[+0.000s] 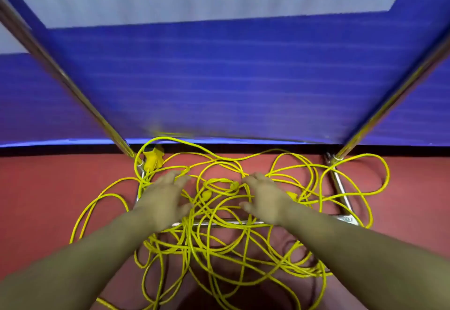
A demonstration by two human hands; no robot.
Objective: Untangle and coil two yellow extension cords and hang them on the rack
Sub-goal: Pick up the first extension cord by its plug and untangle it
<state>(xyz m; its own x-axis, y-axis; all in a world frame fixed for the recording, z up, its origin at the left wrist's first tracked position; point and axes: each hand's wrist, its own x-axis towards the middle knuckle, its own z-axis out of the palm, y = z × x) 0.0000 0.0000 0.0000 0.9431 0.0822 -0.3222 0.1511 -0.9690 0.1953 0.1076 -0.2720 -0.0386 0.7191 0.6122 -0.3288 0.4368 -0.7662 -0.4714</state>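
Left hand (168,196) and right hand (265,199) both have fingers spread, palms down, nothing pinched; whether they touch the strands is too blurred to tell. Yellow extension cords (188,236) lie tangled on the red floor (48,188) under the hands, spilling toward 6 o'clock over the rack (60,71) base. Socket block (153,159) sits at 11 o'clock of the left hand.

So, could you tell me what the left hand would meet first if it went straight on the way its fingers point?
Probably a loop of the yellow cords just beyond the fingertips of the left hand, though depth is unclear.
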